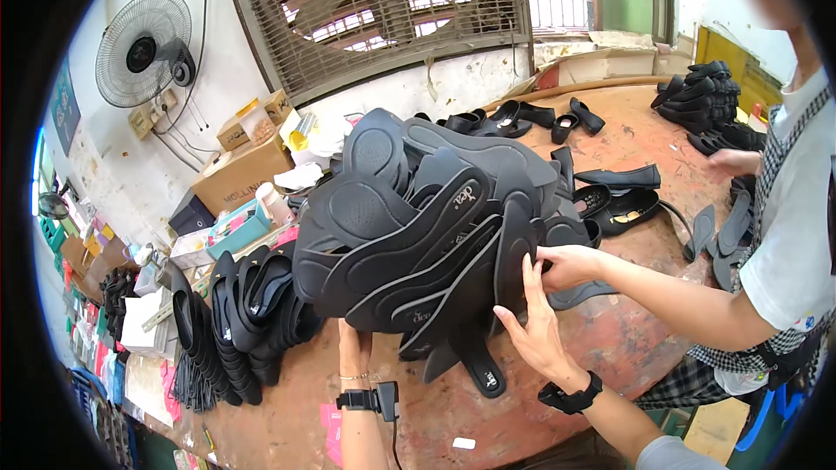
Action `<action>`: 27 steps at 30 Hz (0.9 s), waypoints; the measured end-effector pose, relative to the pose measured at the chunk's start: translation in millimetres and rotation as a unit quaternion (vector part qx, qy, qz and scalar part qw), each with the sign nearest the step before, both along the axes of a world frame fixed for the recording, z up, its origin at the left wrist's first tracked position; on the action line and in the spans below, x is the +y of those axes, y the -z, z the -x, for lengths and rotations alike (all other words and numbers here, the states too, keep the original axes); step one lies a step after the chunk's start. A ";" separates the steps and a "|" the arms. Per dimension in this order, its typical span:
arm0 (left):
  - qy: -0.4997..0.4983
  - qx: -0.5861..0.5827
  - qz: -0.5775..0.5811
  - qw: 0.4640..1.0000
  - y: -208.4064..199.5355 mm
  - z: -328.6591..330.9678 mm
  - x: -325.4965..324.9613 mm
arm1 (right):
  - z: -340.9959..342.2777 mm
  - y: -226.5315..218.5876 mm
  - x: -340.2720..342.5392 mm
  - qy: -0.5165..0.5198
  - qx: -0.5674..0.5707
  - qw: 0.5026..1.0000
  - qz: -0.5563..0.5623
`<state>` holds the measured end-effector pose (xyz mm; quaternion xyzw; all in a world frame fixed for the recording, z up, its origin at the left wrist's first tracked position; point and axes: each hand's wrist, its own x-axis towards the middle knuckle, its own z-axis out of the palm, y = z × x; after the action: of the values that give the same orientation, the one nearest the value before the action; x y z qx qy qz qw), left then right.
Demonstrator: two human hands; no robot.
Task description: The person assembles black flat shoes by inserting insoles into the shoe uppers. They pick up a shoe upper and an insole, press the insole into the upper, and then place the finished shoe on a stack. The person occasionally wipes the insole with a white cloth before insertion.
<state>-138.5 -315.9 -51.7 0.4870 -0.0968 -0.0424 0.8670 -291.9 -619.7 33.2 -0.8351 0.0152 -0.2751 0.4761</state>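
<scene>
A big loose heap of black shoe insoles with grey edges fills the middle of the view, several of them tilted or hanging down. My left hand holds the heap from its lower left side, its fingers mostly hidden behind the insoles. At the heap's right side is my right hand, with fingers stretched and spread against the insoles. A co-worker's hand touches the same side just above my right hand. One narrow insole hangs at the bottom, over the worn reddish-brown table.
Stacked black shoe uppers stand left of the heap. Black shoes and grey insoles lie to the right, before the co-worker. Cardboard boxes and a blue bin line the left back; a fan hangs above.
</scene>
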 end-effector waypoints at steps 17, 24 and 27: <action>0.147 0.011 0.017 0.989 -51.4 77.3 -50.1 | -10.6 11.8 -31.2 -0.028 -0.106 0.960 -0.258; 0.266 -0.008 0.049 0.963 -128.6 108.5 -151.6 | 62.0 -48.3 -123.5 0.073 -0.176 0.952 -0.240; 0.379 -0.011 0.128 0.916 -150.2 107.4 -233.5 | 85.6 -90.0 -183.9 0.133 -0.262 0.946 -0.137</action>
<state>-245.9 -549.4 98.5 0.2994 -0.2881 -0.3501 0.8395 -377.4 -803.6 123.2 -0.6510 0.0379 -0.5402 0.5319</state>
